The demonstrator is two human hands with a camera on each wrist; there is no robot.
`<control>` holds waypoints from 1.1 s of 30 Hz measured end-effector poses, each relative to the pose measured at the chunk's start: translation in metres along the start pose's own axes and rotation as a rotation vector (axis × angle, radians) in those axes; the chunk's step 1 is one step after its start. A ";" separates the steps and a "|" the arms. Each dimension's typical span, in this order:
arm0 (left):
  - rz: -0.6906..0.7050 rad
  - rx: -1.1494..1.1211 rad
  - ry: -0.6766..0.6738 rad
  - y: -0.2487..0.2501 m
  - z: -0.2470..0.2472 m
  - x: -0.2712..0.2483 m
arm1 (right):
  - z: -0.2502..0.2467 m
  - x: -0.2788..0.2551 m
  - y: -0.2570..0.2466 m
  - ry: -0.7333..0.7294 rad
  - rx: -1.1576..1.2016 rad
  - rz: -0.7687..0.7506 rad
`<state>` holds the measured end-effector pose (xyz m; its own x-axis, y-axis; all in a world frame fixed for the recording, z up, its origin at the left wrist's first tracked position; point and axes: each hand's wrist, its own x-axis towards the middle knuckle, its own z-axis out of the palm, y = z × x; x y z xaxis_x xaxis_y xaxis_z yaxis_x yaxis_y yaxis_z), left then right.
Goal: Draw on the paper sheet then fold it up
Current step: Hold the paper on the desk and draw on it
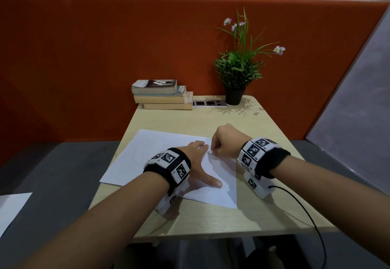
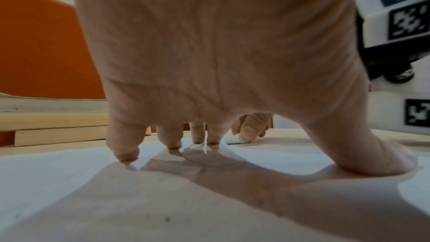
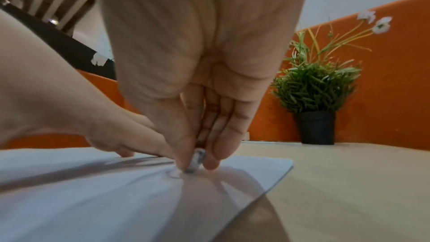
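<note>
- Paper sheet [image 1: 160, 159] lies flat on the table [image 1: 211, 216], faint pencil lines on it.
- Left hand [image 1: 196, 163] splayed, fingertips [image 2: 125, 155] and thumb pressing the sheet.
- Right hand [image 1: 225, 142] curled, pinching a small grey drawing tool [image 3: 196, 161], tip on paper.

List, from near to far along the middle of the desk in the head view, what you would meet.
Desk edge → paper sheet → left hand pressing it → stack of books → orange partition.
</note>
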<state>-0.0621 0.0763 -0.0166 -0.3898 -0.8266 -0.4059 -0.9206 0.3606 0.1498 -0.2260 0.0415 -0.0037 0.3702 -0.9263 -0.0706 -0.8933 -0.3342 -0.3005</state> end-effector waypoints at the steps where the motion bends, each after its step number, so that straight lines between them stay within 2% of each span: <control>1: 0.001 0.005 0.004 0.000 0.000 0.000 | 0.000 -0.004 0.000 -0.017 0.013 0.000; 6: -0.002 0.000 0.003 -0.003 0.004 0.006 | 0.002 -0.030 -0.007 -0.188 0.037 -0.065; 14: -0.011 0.008 -0.014 -0.001 0.000 0.005 | -0.003 -0.003 -0.006 -0.013 -0.016 0.037; 21: -0.007 -0.018 0.027 -0.004 0.006 0.007 | 0.006 -0.040 -0.007 -0.189 0.066 -0.044; 24: -0.002 -0.030 0.028 -0.002 0.005 0.006 | 0.002 -0.030 -0.002 -0.121 0.070 -0.037; 29: -0.011 -0.036 0.018 0.001 0.001 0.002 | -0.002 -0.002 0.006 0.021 0.060 0.062; 33: -0.002 -0.034 0.016 -0.001 0.003 0.004 | 0.004 -0.015 0.002 -0.045 0.058 0.038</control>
<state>-0.0624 0.0741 -0.0209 -0.3882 -0.8340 -0.3922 -0.9215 0.3444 0.1797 -0.2327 0.0557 -0.0076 0.3490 -0.9287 -0.1253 -0.8909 -0.2873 -0.3518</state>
